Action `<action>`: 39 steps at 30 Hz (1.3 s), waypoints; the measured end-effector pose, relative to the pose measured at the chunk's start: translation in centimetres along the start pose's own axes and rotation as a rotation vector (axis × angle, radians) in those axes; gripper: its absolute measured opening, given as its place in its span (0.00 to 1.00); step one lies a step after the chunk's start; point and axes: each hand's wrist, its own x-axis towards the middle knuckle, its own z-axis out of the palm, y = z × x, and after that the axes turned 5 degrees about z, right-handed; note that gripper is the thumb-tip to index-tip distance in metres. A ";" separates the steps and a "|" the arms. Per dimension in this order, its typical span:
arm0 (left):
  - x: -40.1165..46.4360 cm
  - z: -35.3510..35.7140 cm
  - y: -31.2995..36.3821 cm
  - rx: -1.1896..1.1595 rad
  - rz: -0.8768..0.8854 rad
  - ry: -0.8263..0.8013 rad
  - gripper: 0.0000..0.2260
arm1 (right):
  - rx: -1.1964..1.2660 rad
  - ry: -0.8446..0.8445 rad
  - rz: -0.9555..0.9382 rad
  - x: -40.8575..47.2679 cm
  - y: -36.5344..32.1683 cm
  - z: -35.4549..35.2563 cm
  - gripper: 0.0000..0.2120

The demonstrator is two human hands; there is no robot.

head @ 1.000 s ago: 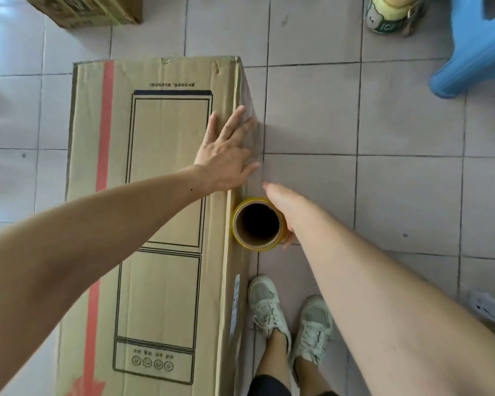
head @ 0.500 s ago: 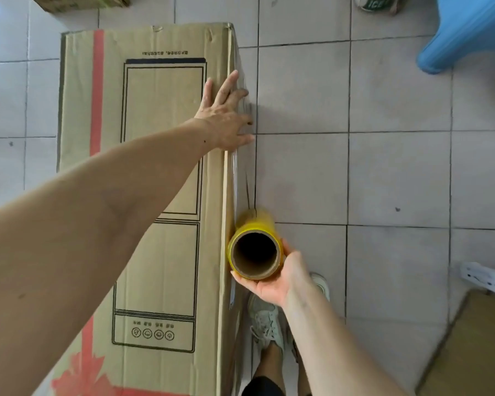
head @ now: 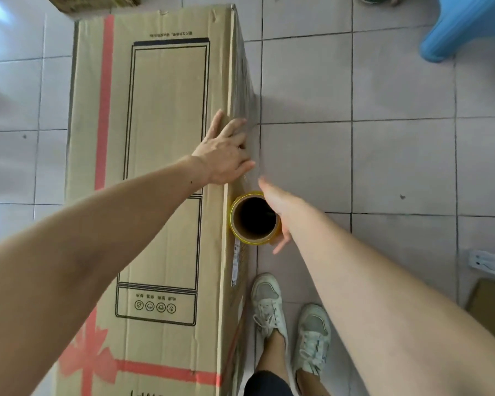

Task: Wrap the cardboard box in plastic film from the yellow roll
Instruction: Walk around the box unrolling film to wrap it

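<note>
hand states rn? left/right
Left hand: open, flat on the cardboard box at its right top edge, holding nothing.
Right hand: closed around the yellow roll, beside the box's right side.

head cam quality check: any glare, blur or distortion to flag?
Head view: window glare on the floor tiles at top left; wide-angle bend bows the cardboard box edges and swells both forearms; soft blur on the left hand and right hand by the yellow roll; the film on the box side shows only as a faint sheen.

Right hand [head: 275,208] now over roll [head: 253,218], was under; left hand [head: 225,155] slid nearer along box [head: 166,138] edge.
</note>
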 end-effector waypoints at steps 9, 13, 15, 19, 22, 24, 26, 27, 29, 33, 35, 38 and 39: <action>1.2 -0.3 0.0 -0.035 -0.026 -0.070 0.20 | 0.491 -0.112 0.024 3.4 7.6 1.1 0.28; 1.5 -0.2 -0.3 -0.043 -0.032 -0.097 0.18 | 0.855 -0.248 0.131 3.8 12.9 2.3 0.26; 1.4 0.0 -0.3 -0.026 -0.027 -0.094 0.17 | 0.967 -0.348 0.193 3.6 14.4 2.6 0.24; 1.4 -0.1 -0.3 -0.005 -0.016 -0.105 0.16 | 0.921 -0.307 0.228 2.8 13.8 1.8 0.19; 1.3 -0.2 -0.1 0.014 -0.037 -0.128 0.17 | 0.602 0.017 0.049 2.5 11.2 0.8 0.21; 1.1 -0.5 0.5 0.099 -0.056 -0.160 0.20 | 0.401 0.167 -0.113 2.9 9.9 0.8 0.17; 0.5 -0.8 1.5 0.273 -0.063 -0.216 0.25 | 0.221 0.230 -0.175 3.1 9.1 0.8 0.11; 0.1 -0.8 2.1 0.377 -0.043 -0.243 0.27 | 0.155 0.225 -0.176 3.1 8.6 0.8 0.12; -0.9 -0.3 3.8 0.536 0.046 -0.277 0.29 | 0.124 0.149 -0.128 2.9 8.1 1.2 0.25; -3.3 1.1 5.9 0.518 0.116 -0.313 0.27 | 0.095 0.035 -0.067 2.5 8.9 2.6 0.52; -4.1 1.3 5.9 0.521 0.109 -0.292 0.26 | 0.234 -0.004 -0.043 2.4 10.6 3.2 0.42; -3.9 1.6 5.7 0.551 0.076 -0.297 0.29 | 0.381 -0.014 -0.029 3.1 14.6 4.1 0.41; -3.6 1.7 5.7 0.547 0.055 -0.301 0.30 | 0.429 -0.022 -0.021 3.3 16.0 4.5 0.43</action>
